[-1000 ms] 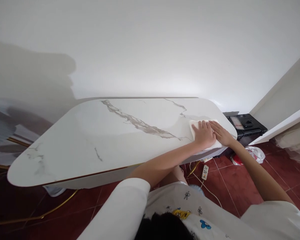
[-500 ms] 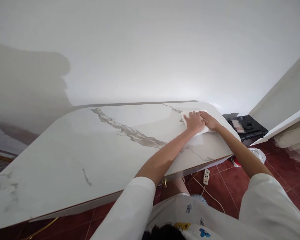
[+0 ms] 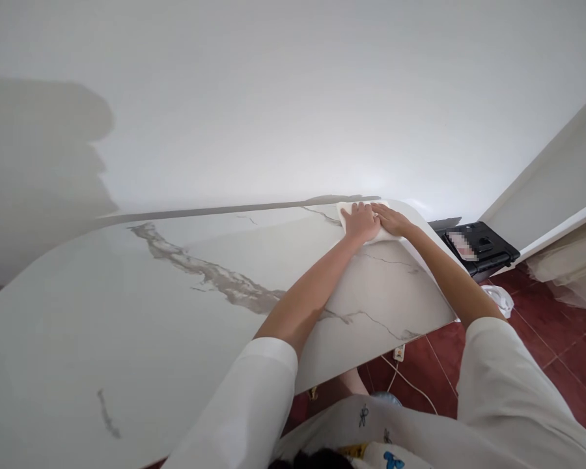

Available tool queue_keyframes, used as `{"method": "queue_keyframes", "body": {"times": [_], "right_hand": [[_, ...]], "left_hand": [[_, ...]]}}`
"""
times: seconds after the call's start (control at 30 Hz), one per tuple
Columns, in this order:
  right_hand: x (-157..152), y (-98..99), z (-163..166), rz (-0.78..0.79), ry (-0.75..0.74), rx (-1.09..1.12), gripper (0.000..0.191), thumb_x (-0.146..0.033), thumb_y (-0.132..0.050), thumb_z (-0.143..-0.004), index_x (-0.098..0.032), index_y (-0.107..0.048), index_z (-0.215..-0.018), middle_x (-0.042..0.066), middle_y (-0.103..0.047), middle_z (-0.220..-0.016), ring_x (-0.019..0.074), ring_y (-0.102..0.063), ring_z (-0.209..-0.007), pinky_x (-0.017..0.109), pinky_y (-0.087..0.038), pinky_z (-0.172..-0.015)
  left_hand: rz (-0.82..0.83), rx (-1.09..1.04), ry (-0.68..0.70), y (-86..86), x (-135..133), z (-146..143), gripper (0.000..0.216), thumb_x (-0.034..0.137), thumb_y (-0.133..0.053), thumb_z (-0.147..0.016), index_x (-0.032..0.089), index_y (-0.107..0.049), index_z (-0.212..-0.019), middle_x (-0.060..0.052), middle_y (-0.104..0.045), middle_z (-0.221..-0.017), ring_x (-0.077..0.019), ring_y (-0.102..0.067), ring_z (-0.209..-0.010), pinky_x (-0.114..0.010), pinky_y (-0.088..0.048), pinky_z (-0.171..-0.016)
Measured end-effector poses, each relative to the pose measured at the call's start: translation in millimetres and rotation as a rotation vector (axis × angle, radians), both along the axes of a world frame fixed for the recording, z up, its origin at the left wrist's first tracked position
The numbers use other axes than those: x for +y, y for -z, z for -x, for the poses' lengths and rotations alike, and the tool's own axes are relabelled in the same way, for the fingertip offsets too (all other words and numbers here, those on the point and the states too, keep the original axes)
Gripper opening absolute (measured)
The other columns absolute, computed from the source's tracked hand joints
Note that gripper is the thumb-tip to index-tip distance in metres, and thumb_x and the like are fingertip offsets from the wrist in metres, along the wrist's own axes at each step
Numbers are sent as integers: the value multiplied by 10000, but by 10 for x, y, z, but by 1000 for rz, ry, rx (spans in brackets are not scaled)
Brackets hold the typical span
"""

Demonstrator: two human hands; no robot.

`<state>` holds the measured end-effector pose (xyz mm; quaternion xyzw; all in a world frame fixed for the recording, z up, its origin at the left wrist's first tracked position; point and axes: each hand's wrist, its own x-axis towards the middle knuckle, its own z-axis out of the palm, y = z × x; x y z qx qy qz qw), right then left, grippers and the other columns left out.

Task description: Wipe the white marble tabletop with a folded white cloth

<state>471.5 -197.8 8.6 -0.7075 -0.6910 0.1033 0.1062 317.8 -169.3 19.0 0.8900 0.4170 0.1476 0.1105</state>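
A folded white cloth [image 3: 389, 236] lies on a white marble-patterned tabletop [image 3: 185, 339], close to its far edge by the wall. Flat on the cloth's left part, my left hand [image 3: 362, 223] presses down with its fingers spread over it. My right hand [image 3: 392, 220] rests beside it, fingers stretched out toward the left and touching the left hand's fingers. Both palms face down, so their undersides are hidden. The cloth's lower right part shows below the hands.
A white wall [image 3: 254, 117] rises behind the tabletop. Right of the table are a black case [image 3: 493, 244] and a white plastic bag [image 3: 501, 299]. On the red tiled floor [image 3: 542, 339] lie a power strip [image 3: 399, 353] and its cable. A pale curtain [image 3: 571, 267] hangs at far right.
Both hands have slid the cloth away from me, closer to the tabletop's far edge. The camera view has shifted, so the marble veins appear further left and lower.
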Motion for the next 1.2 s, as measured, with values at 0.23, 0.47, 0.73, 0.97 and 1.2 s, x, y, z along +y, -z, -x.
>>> {"method": "queue_keyframes", "body": {"times": [0.23, 0.47, 0.73, 0.97, 1.2], "right_hand": [[366, -41, 17, -23, 33, 13, 582, -295, -234, -978, -187, -325, -1543, 8, -303, -1619, 274, -227, -1506, 502, -212, -1243], [690, 193, -199, -122, 8, 54, 570, -373, -244, -999, -186, -362, -1524, 8, -333, -1607, 263, -218, -1509, 492, -160, -1262], [748, 254, -400, -148, -11, 70, 573, -453, -255, -999, -219, -414, -1497, -1, -392, -1576, 252, -273, -1491, 495, -170, -1262], [614, 167, -565, -133, 5, 5, 588, -309, -250, -963, -137, -397, -1507, 27, -364, -1591, 205, -272, -1492, 409, -170, -1268], [465, 253, -587, -173, -7, 21, 576, -325, -267, -963, -198, -401, -1509, 20, -364, -1591, 228, -274, -1492, 471, -207, -1254]], "left_hand": [[-24, -40, -14, 20, 332, -134, 486, 283, -240, -959, 194, -470, -1377, -106, -480, -1487, -265, -341, -1406, -568, -211, -1174], [-27, -39, -102, 41, 529, -227, 521, 327, -258, -951, 145, -465, -1394, -140, -438, -1521, -303, -293, -1439, -583, -189, -1174], [3, -10, -136, 33, 534, -390, 537, 355, -253, -956, 131, -487, -1384, -152, -450, -1512, -320, -315, -1424, -589, -186, -1171], [-21, -33, -117, 45, 448, -606, 529, 325, -261, -952, 120, -483, -1386, -157, -479, -1478, -325, -347, -1394, -571, -183, -1173], [-54, -51, -104, 52, 239, -506, 520, 324, -277, -961, 106, -474, -1389, -157, -464, -1485, -307, -340, -1396, -542, -211, -1171]]}}
